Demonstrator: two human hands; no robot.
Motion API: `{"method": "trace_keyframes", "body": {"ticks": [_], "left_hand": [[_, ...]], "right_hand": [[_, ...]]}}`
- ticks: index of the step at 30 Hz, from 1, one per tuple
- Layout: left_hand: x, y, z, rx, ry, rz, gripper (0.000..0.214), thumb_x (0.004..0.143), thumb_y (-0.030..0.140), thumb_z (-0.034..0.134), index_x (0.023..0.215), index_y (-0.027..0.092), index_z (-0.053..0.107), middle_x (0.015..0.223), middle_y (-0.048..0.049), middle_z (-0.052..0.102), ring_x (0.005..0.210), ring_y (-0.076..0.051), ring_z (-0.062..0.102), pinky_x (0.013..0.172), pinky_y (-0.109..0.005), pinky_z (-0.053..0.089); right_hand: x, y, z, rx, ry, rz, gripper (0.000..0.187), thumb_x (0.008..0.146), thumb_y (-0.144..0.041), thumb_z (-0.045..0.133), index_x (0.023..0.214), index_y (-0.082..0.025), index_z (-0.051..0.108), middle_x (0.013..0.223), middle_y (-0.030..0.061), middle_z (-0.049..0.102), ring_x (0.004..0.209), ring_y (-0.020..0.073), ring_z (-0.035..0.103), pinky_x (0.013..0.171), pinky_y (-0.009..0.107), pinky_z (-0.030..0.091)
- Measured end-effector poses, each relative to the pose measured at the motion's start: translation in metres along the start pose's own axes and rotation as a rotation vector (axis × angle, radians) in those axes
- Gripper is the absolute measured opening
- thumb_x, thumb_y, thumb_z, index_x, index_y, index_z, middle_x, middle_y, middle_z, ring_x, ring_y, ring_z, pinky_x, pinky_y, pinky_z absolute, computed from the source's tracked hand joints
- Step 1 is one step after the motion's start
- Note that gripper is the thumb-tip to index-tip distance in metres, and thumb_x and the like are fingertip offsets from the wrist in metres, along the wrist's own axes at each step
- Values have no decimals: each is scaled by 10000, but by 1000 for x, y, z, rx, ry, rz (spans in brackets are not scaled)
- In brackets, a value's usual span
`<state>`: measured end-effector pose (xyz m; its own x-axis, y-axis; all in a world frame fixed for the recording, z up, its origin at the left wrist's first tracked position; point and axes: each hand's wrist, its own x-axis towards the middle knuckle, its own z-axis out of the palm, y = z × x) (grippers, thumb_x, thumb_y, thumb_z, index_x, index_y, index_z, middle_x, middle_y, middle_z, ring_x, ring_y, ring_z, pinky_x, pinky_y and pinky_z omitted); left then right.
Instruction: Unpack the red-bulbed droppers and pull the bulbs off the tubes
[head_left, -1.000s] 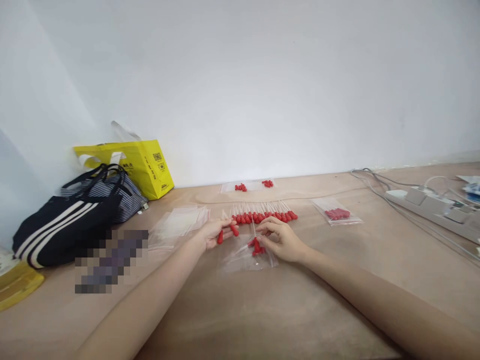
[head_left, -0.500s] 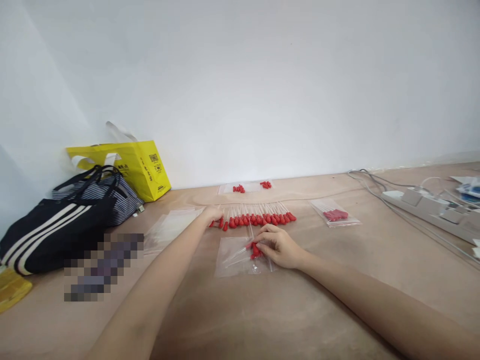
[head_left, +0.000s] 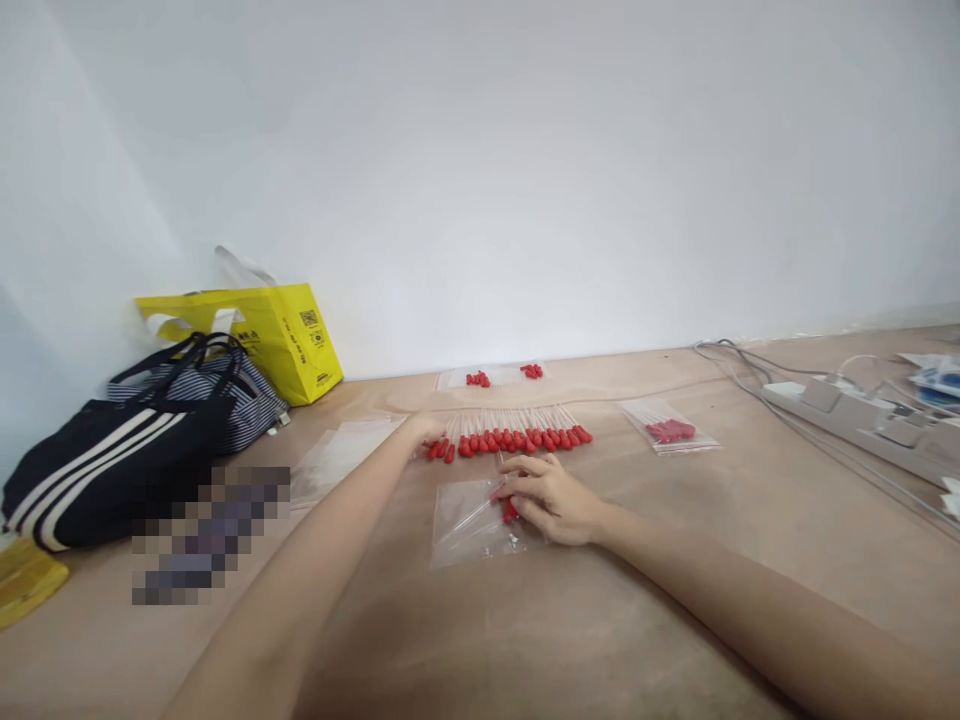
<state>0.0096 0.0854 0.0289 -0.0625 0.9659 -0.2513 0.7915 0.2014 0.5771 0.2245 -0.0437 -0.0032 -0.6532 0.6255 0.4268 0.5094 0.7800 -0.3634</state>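
Observation:
A row of droppers with red bulbs and thin clear tubes [head_left: 517, 440] lies across the middle of the table, bulbs toward me. My left hand [head_left: 426, 430] is at the row's left end, touching or just beside the last droppers; its fingertips are mostly hidden. My right hand [head_left: 553, 500] rests over a clear zip bag [head_left: 457, 545] in front of the row. Its fingers are bent around a red-bulbed dropper [head_left: 510, 511] at the bag, partly covered by the thumb. One clear tube shows slanting across the bag.
Farther back lie bags with red-bulbed droppers [head_left: 478, 380]; another filled bag [head_left: 671, 430] is at right. Flat clear bags [head_left: 345, 450] lie left. Power strips [head_left: 862, 420] with cables stand right. A yellow bag [head_left: 300, 350] and a black bag [head_left: 112, 470] occupy the left.
My left hand has shifted slightly at the row's left end, and the bulbs there sit closer together. My right fingers have spread slightly and cover more of the dropper; the clear bag has shifted slightly.

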Motion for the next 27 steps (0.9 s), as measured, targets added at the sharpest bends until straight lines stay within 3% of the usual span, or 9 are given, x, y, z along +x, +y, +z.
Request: {"method": "trace_keyframes", "body": {"ticks": [7,14,17,20,24,27], "left_hand": [[-18,-7,-3,-131,-66,-113,296,831,290,473,1085,138,481,1068,-75,522,899,-174,541,751,-372,469],[-20,-11,7,-144,8,-67,286,835,291,468,1072,132,487,1046,-72,530,875,-165,548,733,-361,476],[-19,-15,6,-83,67,-38,228,808,278,510,962,112,537,864,-44,596,731,-129,578,648,-286,481],[-25,-17,0,-13,162,17,152,704,229,612,792,111,576,631,-18,617,608,-131,590,563,-222,437],[-52,-11,4,53,275,189,105,678,216,600,741,132,597,726,-47,650,745,-163,594,630,-223,408],[-81,-4,23,49,221,328,205,719,344,544,670,154,605,681,-23,644,713,-154,590,636,-224,413]], "right_hand": [[1,-1,1,86,45,-34,232,744,-292,569,960,-210,590,1026,57,567,967,174,516,841,342,330],[1,0,1,142,59,-100,185,733,-215,568,916,-191,579,924,37,619,853,144,565,781,297,387],[0,-1,1,136,87,-107,184,733,-216,565,915,-189,579,914,40,620,835,145,569,767,295,401],[-1,-3,1,123,119,-124,195,732,-211,561,926,-191,575,900,38,619,830,142,568,771,294,405],[-2,-4,0,120,152,-142,217,730,-198,559,947,-196,570,909,32,613,853,137,564,787,289,402],[-1,-5,1,129,170,-154,227,728,-199,557,955,-196,573,928,43,612,861,145,562,788,298,404]]}}
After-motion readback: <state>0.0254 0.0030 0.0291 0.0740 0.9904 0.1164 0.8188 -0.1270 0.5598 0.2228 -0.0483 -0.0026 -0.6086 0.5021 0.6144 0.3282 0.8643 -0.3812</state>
